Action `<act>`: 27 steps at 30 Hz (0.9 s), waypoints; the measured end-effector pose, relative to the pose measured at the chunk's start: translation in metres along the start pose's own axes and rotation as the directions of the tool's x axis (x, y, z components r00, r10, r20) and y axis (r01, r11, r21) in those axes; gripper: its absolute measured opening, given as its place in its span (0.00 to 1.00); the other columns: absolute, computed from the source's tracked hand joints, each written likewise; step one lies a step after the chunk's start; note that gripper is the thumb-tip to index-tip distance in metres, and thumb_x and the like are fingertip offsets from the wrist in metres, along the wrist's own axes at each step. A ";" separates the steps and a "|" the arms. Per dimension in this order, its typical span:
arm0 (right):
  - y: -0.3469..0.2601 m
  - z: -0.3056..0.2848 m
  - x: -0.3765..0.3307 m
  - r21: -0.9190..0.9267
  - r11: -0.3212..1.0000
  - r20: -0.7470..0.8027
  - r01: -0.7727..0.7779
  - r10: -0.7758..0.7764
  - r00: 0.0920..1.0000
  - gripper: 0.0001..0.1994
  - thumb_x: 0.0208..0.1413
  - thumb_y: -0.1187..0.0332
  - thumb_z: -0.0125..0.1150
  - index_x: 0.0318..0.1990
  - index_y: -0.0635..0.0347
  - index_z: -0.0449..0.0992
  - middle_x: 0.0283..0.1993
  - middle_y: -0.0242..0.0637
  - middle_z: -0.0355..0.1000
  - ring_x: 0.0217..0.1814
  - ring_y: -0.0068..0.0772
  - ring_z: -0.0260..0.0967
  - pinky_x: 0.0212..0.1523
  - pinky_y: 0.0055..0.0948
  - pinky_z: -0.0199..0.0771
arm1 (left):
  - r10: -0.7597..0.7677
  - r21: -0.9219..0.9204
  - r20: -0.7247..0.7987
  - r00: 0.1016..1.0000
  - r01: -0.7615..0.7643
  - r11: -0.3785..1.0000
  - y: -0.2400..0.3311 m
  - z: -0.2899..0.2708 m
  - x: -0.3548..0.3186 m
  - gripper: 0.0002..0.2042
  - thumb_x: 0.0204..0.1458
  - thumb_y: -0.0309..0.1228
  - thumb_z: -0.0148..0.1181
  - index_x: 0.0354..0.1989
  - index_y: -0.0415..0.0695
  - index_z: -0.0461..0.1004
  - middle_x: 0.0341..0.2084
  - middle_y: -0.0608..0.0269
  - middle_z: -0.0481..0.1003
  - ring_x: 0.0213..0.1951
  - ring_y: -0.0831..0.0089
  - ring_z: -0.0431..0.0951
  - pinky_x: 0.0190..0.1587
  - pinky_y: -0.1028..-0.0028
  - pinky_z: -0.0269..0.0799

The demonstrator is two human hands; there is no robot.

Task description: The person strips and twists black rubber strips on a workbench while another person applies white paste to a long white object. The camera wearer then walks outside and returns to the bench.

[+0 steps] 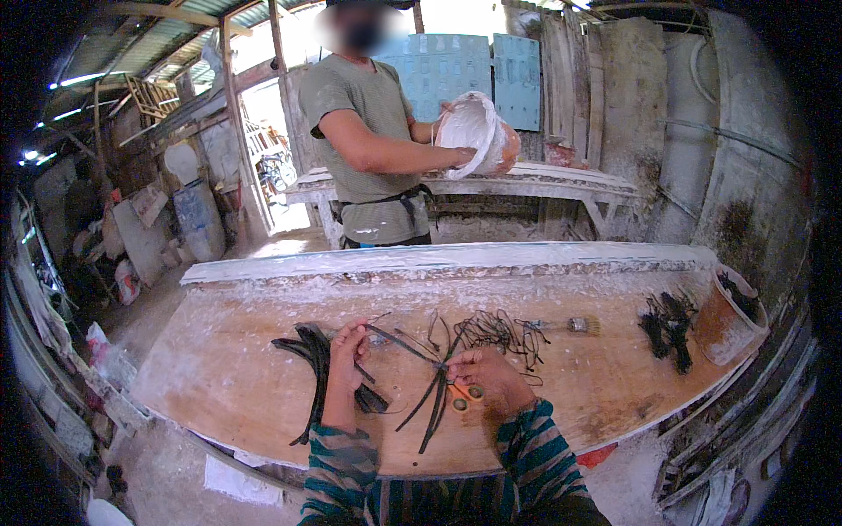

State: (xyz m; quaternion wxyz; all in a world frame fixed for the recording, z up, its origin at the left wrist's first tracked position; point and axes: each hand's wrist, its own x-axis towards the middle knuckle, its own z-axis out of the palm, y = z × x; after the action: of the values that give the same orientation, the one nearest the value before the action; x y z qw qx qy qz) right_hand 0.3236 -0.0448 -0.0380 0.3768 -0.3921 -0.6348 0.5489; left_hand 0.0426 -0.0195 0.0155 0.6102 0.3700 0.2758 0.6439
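Note:
Between thumb and fingers my left hand (353, 338) pinches one end of a thin black strip. My right hand (484, 368) is closed on the spot where several black strips (433, 407) cross, their loose ends hanging over the wooden table. Just under my right hand lie scissors with orange handles (465, 397), partly covered by it. A pile of longer black strips (309, 373) is beside and partly behind my left forearm. Beyond my right hand spreads a tangle of thin black cord (495, 333).
On the table (596, 377) lie a paintbrush (582, 325) and black bundles (668, 326). An orange bucket (728, 320) with black material tips at the right edge. Across the table a person (368, 131) holds a white-coated bucket (469, 131); a long bench (544, 180) stands behind.

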 end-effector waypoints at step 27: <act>-0.020 -0.022 0.001 0.829 0.341 -0.364 0.443 -0.273 0.890 0.08 0.55 0.66 0.51 0.41 0.57 0.68 0.29 0.27 0.70 0.26 0.21 0.63 0.32 0.26 0.69 | 0.170 0.867 0.303 0.938 -0.345 0.359 -0.043 -0.012 0.011 0.09 0.49 0.33 0.55 0.34 0.40 0.75 0.24 0.59 0.75 0.27 0.69 0.73 0.32 0.72 0.67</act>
State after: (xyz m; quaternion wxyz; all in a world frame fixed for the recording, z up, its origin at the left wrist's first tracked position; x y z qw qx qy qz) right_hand 0.3411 -0.0369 -0.0157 0.6867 -0.0244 -0.2821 0.6696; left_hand 0.0581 -0.0033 -0.0243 0.2205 0.7306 0.4693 0.4443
